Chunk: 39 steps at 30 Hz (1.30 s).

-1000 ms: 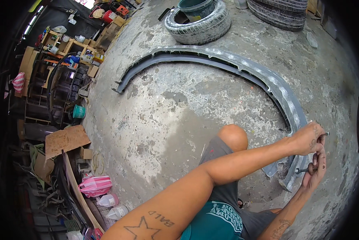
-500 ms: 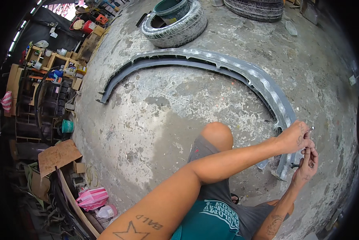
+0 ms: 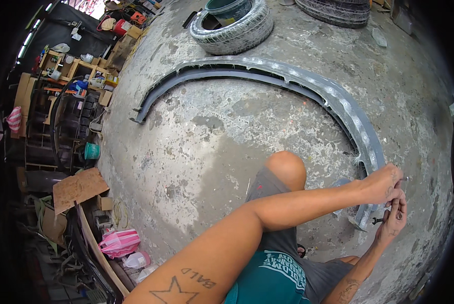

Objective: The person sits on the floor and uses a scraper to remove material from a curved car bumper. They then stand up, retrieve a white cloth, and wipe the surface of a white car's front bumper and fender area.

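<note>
Both my hands meet at the right, over the end of a long grey curved panel (image 3: 356,114) that looks like a wheel arch flare. My left hand (image 3: 381,185) is closed, with the tip of a small metal bolt (image 3: 407,178) showing past its fingers. Just below it, my right hand (image 3: 393,219) has its fingers bent around a dark bolt (image 3: 378,220), whose head sticks out to the left. Fingers of the two hands touch or nearly touch. What lies between them is hidden. A row of pale spots runs along the panel's outer face.
Beyond the panel lies a dusty tire (image 3: 237,38) with a green bucket (image 3: 228,9) in it. More tires (image 3: 333,12) stand at the far right. Cluttered shelves (image 3: 60,116) line the left, with a brown board (image 3: 80,190) and a pink striped bag (image 3: 119,243) nearer me.
The view has shifted, so the panel's far part sits higher and further right. Less of the left hand's bolt shows past its fingers now. Both hands stay together.
</note>
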### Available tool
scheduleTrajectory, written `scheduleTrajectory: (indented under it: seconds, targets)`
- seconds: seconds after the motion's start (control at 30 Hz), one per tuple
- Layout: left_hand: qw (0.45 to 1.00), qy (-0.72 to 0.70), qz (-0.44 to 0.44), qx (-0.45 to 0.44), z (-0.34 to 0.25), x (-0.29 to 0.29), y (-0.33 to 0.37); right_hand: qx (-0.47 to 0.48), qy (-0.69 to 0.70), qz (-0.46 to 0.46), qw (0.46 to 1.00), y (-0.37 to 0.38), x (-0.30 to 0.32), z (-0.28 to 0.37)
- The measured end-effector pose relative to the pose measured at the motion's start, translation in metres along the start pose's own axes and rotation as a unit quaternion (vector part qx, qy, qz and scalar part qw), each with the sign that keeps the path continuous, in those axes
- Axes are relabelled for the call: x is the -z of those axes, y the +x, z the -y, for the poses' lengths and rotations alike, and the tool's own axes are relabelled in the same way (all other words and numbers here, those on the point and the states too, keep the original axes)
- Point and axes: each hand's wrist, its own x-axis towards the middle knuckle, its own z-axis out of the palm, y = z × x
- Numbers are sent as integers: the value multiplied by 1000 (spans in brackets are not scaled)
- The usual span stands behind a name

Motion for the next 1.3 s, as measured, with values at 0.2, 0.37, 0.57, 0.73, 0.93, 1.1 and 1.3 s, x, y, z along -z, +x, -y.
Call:
scheduleTrajectory:
  seconds: [0.2,0.37,0.57,0.73,0.93,1.1,1.3]
  targets:
    - [1000,13,11,-20,-6,-3,-6,55,-32,-18,998,-16,-11,12]
    - [999,22,34,21,-12,1,-10,153,-129,-32,979,-18,-10,-1]
    - [997,76,9,5,6,-10,-16,173,-143,-23,974,-24,-13,0]
    - [991,130,27,3,13,-13,-16,187,-142,-6,972,-23,-10,-6]
    - [995,74,50,36,4,-11,-17,22,-84,-26,996,-26,-10,2]
    - [995,79,45,-43,5,-12,-14,-28,59,18,998,-20,6,-14]
    - [995,68,78,10,1,-8,-7,-30,45,12,998,-21,2,-7]
